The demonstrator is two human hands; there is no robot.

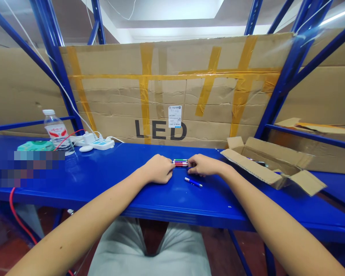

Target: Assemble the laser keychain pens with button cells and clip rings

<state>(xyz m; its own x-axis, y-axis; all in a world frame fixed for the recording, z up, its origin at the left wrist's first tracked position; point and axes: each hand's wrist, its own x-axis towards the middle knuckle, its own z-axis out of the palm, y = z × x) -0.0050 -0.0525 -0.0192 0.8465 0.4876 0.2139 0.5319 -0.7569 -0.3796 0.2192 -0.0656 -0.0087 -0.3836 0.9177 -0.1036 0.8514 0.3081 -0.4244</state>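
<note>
A small bundle of shiny pens (180,163), green, red and blue, lies crosswise between my hands just above the blue table. My left hand (160,169) is closed around the bundle's left end, with its fingers curled under. At the right end my right hand (200,165) grips the same bundle between thumb and fingers. One loose blue pen (193,182) with a silver end lies on the table below my right hand, apart from both hands. The ends of the bundled pens are hidden by my fingers.
An open cardboard box (271,159) with some items inside stands at the right. At the left are a water bottle (57,132), a green packet (36,146) and a white power strip (99,143) with cables. A large cardboard panel (117,96) rises behind the blue table (103,178).
</note>
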